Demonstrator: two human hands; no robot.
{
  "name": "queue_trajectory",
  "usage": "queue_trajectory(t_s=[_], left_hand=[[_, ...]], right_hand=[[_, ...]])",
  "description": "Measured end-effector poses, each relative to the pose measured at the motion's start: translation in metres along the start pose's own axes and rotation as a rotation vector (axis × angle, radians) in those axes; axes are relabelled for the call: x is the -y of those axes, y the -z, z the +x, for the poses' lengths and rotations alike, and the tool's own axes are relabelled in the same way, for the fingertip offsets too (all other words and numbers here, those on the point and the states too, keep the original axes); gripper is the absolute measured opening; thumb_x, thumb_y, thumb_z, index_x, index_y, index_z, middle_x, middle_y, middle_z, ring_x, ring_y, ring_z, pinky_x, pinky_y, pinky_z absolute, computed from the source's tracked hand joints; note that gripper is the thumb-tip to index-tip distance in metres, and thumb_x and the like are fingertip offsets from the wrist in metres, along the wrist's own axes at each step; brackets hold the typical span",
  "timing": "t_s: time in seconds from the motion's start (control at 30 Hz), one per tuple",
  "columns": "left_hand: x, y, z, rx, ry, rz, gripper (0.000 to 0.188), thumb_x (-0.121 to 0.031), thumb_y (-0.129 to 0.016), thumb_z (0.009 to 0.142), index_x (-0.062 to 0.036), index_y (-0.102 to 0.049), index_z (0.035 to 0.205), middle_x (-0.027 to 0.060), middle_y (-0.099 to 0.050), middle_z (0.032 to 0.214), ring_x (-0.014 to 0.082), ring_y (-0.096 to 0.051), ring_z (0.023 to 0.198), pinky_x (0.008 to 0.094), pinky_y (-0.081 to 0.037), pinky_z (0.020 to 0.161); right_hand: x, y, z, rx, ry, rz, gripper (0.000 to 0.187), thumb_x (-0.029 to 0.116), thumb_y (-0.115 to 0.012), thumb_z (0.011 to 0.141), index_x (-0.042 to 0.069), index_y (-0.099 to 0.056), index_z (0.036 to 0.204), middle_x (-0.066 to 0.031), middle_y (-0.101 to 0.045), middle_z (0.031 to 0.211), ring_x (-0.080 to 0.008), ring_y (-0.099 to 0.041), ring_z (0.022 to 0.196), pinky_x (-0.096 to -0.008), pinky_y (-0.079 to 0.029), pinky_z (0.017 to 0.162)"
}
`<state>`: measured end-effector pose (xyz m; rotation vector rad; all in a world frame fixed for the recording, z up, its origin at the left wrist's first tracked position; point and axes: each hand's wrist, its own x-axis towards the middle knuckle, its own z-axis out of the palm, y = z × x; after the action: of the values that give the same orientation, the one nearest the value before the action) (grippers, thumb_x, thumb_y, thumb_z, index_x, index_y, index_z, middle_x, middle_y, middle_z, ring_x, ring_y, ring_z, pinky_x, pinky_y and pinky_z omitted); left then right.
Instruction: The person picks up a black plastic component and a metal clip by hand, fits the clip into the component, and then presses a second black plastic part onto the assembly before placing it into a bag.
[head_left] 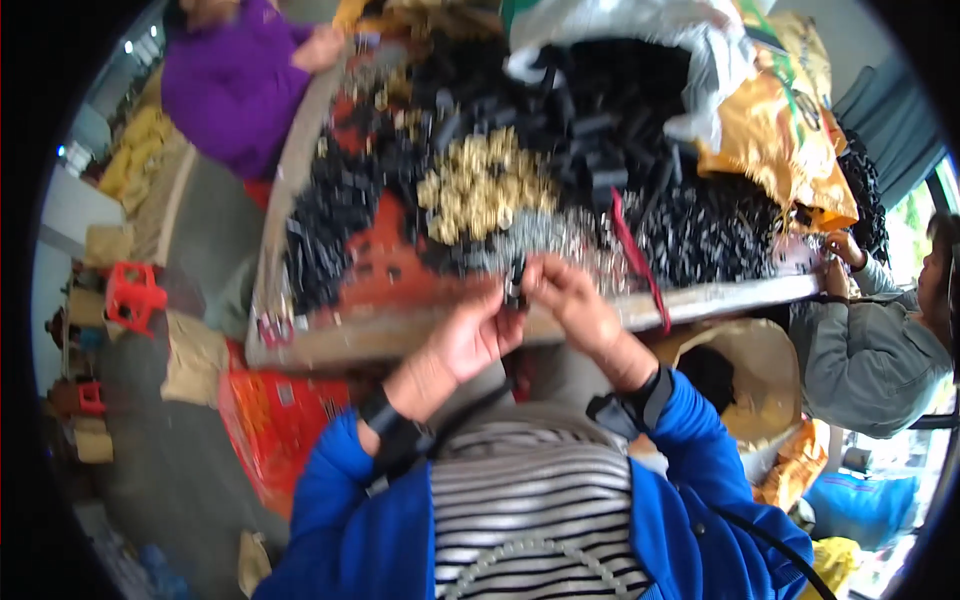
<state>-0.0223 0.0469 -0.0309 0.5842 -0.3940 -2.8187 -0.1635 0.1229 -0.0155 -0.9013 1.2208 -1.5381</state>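
Note:
Just over the table's near edge, my left hand (pixel 465 338) and my right hand (pixel 580 302) meet with curled fingers. Between their fingertips is a small dark piece (pixel 516 284), upright and partly covered by the fingers; its exact kind is too small and blurred to make out. Beyond my hands lies a heap of small gold-coloured metal pieces (pixel 484 185). Loose silvery metal bits (pixel 550 238) spread between that heap and my hands. Small black parts (pixel 318 245) cover the table to the left, and more black pieces (pixel 700 235) lie to the right.
The red-topped table (pixel 392 268) has a pale raised edge (pixel 360 343). Red-handled scissors (pixel 275 328) rest at its left corner. A red cord (pixel 630 245) crosses the right side. Orange sacks (pixel 765 140) stand far right. Two people, in purple (pixel 230 85) and grey (pixel 870 355), are at the table.

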Motion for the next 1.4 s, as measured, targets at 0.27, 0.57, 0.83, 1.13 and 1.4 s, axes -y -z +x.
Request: queue_trajectory(t_s=[0.27, 0.57, 0.83, 1.13, 1.4], left_hand=[[0.005, -0.001, -0.009, 0.068, 0.02, 0.041, 0.025, -0.024, -0.046, 0.082, -0.0044, -0.049, 0.097, 0.0063, -0.056, 0.083, 0.0156, -0.056, 0.075, 0.0281, -0.048, 0.066], [0.004, 0.014, 0.01, 0.054, 0.033, -0.028, 0.02, -0.016, -0.045, 0.083, -0.0054, -0.049, 0.099, 0.0065, -0.055, 0.088, 0.0194, -0.056, 0.079, 0.0296, -0.047, 0.071], [-0.005, 0.022, 0.027, 0.049, 0.061, 0.031, 0.021, -0.015, -0.045, 0.082, -0.0039, -0.048, 0.1, 0.008, -0.055, 0.092, 0.0212, -0.056, 0.083, 0.0289, -0.047, 0.073], [-0.001, 0.016, 0.019, 0.077, 0.084, 0.081, 0.024, -0.015, -0.042, 0.084, -0.0002, -0.046, 0.102, 0.0103, -0.054, 0.094, 0.0201, -0.056, 0.082, 0.0264, -0.047, 0.071], [0.015, 0.01, 0.0, 0.129, 0.068, 0.091, 0.025, -0.015, -0.043, 0.084, 0.0017, -0.046, 0.102, 0.0117, -0.055, 0.093, 0.0201, -0.057, 0.081, 0.0264, -0.047, 0.07]], right_hand=[[0.011, 0.005, -0.013, 0.004, 0.243, -0.431, 0.007, 0.008, -0.052, 0.079, 0.002, -0.051, 0.083, -0.0067, -0.045, 0.102, -0.0107, -0.043, 0.088, -0.0237, -0.036, 0.076], [0.002, 0.01, 0.0, 0.039, 0.423, -0.774, 0.007, 0.005, -0.057, 0.072, 0.001, -0.052, 0.075, -0.0123, -0.046, 0.101, -0.0196, -0.046, 0.09, -0.0288, -0.038, 0.075], [0.0, 0.026, 0.02, 0.158, 0.41, -0.889, 0.007, 0.002, -0.058, 0.068, 0.001, -0.053, 0.072, -0.0128, -0.048, 0.097, -0.0207, -0.047, 0.089, -0.0287, -0.038, 0.074], [0.012, 0.026, 0.011, 0.228, 0.456, -0.908, 0.008, 0.0, -0.058, 0.066, 0.002, -0.053, 0.071, -0.0121, -0.05, 0.095, -0.0214, -0.048, 0.089, -0.0299, -0.039, 0.074], [0.029, 0.019, -0.015, 0.254, 0.498, -0.939, 0.01, -0.001, -0.059, 0.064, 0.002, -0.053, 0.071, -0.0109, -0.05, 0.096, -0.0226, -0.048, 0.088, -0.031, -0.039, 0.075]])
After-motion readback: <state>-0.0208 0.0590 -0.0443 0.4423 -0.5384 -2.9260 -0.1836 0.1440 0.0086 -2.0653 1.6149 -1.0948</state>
